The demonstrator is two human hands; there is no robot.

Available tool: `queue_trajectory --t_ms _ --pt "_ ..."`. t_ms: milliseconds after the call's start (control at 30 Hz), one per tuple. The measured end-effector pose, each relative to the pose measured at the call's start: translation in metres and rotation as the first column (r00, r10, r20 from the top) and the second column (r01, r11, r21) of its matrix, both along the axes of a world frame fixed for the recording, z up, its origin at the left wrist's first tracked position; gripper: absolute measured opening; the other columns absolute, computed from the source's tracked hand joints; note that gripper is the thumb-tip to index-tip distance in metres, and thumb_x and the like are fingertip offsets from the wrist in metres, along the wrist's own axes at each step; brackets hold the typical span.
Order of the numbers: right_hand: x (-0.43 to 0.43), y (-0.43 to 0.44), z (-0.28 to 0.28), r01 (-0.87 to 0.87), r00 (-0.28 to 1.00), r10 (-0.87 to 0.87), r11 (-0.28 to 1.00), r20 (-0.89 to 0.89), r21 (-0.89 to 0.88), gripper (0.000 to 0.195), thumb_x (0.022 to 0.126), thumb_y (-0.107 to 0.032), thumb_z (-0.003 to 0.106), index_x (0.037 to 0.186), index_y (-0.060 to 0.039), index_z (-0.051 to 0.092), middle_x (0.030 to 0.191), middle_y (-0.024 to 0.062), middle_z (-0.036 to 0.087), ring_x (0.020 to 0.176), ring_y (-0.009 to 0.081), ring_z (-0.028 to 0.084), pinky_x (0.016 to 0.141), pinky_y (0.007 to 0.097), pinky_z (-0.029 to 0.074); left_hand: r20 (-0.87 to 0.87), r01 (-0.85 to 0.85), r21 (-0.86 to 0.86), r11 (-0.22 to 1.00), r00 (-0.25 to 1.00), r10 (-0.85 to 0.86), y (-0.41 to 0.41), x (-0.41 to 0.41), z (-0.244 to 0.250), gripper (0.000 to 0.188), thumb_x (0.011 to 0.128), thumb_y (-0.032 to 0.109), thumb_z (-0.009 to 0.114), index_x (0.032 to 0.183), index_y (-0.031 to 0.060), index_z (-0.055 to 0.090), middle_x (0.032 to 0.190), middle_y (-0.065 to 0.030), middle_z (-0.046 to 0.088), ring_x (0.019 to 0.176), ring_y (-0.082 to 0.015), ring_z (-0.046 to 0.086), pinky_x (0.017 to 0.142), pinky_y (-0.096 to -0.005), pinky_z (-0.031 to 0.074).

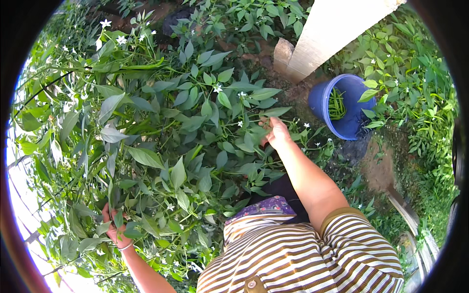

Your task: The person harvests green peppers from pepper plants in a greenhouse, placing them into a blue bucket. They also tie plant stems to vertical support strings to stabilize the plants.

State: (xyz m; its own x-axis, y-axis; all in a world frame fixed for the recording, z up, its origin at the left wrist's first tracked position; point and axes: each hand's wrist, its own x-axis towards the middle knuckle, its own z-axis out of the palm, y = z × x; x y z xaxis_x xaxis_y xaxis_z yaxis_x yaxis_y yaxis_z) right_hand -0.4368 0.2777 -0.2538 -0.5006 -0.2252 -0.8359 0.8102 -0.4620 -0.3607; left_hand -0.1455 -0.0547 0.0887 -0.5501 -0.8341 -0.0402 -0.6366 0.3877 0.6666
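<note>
Leafy chili pepper plants (198,124) with white star-shaped flowers fill the space before me. My left hand (116,229), a bangle at its wrist, reaches low into the foliage at the left. Leaves cover part of its fingers, so any grip is hidden. At the right side of the same plants is my right hand (276,132), its fingers bent among leaves and thin stems. Whether it holds anything is unclear. A long green chili pepper (144,66) shows high in the plants on the left. Beyond my right hand, a blue plastic bucket (356,106) leans over, with several green chili peppers (336,105) inside.
A thick pale post (322,36) rises from the soil behind the bucket. Dark cords (44,89) run through the plants at the left. More pepper plants (406,69) grow at the right, close to the bucket. Weathered boards (403,210) lie at the lower right.
</note>
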Motion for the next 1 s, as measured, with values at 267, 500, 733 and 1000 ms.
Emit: queue_trajectory --t_ms 267,500,733,1000 --pt "-0.026 -0.105 0.187 -0.157 0.219 0.237 0.966 -0.947 0.205 0.015 0.091 -0.016 0.054 0.089 -0.0042 0.064 0.080 0.0006 0.063 0.071 0.0128 0.058 0.058 0.0252 0.046 -0.153 -0.021 0.007 1.000 0.988 0.022 -0.003 0.005 -0.008 0.029 0.092 0.021 0.051 0.114 0.0014 0.051 0.083 -0.0035 0.055 0.067 -0.0109 0.052 0.060 -0.0235 0.043" --pt "0.040 -0.184 0.268 -0.244 -0.198 0.469 0.827 -0.861 0.507 0.014 0.077 -0.021 0.066 0.078 -0.0075 0.063 0.073 0.0072 0.052 0.070 0.0266 0.058 0.056 0.0393 0.047 -0.337 -0.127 0.154 0.980 0.926 0.173 0.007 -0.011 0.004 0.029 0.089 0.014 0.056 0.115 0.0007 0.054 0.096 -0.0106 0.059 0.081 -0.0167 0.058 0.071 -0.0280 0.048" --pt "0.075 -0.186 0.275 -0.240 -0.302 0.502 0.783 -0.811 0.574 0.016 0.075 -0.022 0.066 0.072 -0.0068 0.060 0.083 0.0075 0.053 0.081 0.0261 0.059 0.066 0.0383 0.050 0.458 -0.388 0.585 0.712 0.883 0.105 -0.047 -0.023 0.011 0.033 0.090 0.036 0.055 0.089 0.0036 0.057 0.078 -0.0044 0.057 0.066 -0.0136 0.052 0.057 -0.0254 0.040" --pt "0.095 -0.181 0.279 -0.238 -0.311 0.520 0.768 -0.795 0.595 0.016 0.075 -0.020 0.065 0.080 -0.0048 0.061 0.090 0.0094 0.054 0.090 0.0276 0.057 0.069 0.0392 0.050 -0.100 -0.151 0.162 0.975 0.981 0.169 0.050 -0.042 0.026 0.035 0.090 0.038 0.054 0.082 0.0036 0.052 0.072 -0.0021 0.053 0.053 -0.0075 0.041 0.048 -0.0218 0.030"
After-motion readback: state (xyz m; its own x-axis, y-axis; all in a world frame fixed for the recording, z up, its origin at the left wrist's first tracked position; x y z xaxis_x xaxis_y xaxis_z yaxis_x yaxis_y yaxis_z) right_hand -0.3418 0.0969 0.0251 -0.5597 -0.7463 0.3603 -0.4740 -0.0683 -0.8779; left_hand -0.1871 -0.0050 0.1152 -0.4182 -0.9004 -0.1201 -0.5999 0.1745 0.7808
